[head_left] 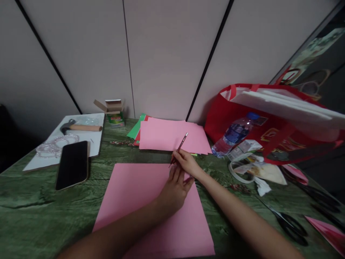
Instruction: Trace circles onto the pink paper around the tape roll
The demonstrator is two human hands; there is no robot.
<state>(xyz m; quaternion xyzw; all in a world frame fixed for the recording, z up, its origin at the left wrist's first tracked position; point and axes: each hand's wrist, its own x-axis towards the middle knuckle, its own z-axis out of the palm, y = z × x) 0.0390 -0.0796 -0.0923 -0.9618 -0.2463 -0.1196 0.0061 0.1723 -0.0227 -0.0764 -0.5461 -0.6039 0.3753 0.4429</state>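
Note:
A large sheet of pink paper [134,194] lies in front of me on the table. My right hand [185,162] grips a pencil [182,142], its tip pointing down near the sheet's far right corner. At that same corner, my left hand [174,190] presses with bent fingers on a small, pale, round-edged object, mostly covered by the fingers. I cannot make out what this object is. The two hands touch or nearly touch. Just beyond them rests a stack of pink paper [161,135], with green and red sheets [136,129] under its left side.
At left are a phone [72,163], a hammer [83,127] on a white board [94,145], beads [54,145] and a small opened box [115,117]. To the right stand a red bag [218,111] and a bottle [233,133], with a tape roll [239,176] and scissors [289,225] nearer.

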